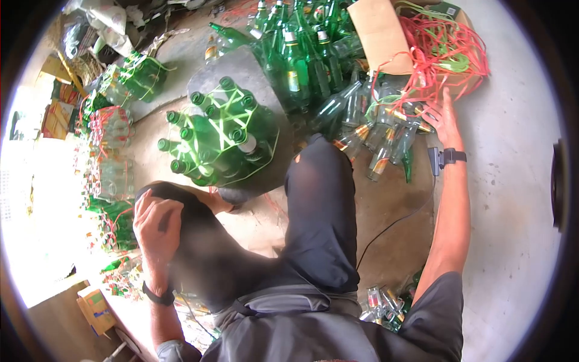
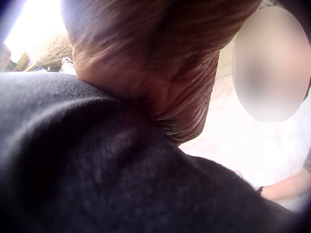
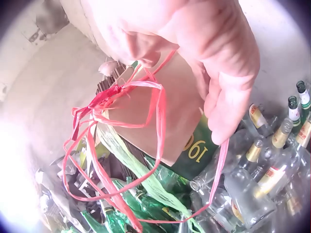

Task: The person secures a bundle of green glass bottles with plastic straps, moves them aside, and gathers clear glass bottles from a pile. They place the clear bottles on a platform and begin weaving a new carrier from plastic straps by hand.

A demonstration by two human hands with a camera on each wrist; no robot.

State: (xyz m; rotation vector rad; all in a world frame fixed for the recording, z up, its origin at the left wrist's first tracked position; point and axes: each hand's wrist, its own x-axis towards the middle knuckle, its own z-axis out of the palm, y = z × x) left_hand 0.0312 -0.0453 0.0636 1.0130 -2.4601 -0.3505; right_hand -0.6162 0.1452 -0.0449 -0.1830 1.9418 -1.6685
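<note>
In the head view, the left hand [image 1: 155, 220] lay loosely on a dark knee [image 1: 205, 253] at lower left, holding nothing, likely as a prop. The right hand [image 1: 443, 117] was stretched out to the red string [image 1: 449, 51] heaped at upper right beside a box [image 1: 377, 30]. The left wrist view showed only the left hand [image 2: 160, 58] pressed on cloth [image 2: 97, 170], its fingers hidden. In the right wrist view, the right hand [image 3: 194, 43] pinched a loop of red string [image 3: 158, 111] at top centre, probably to draw one strand free above the bottles [image 3: 262, 170]. The exact grip was hard to make out.
</note>
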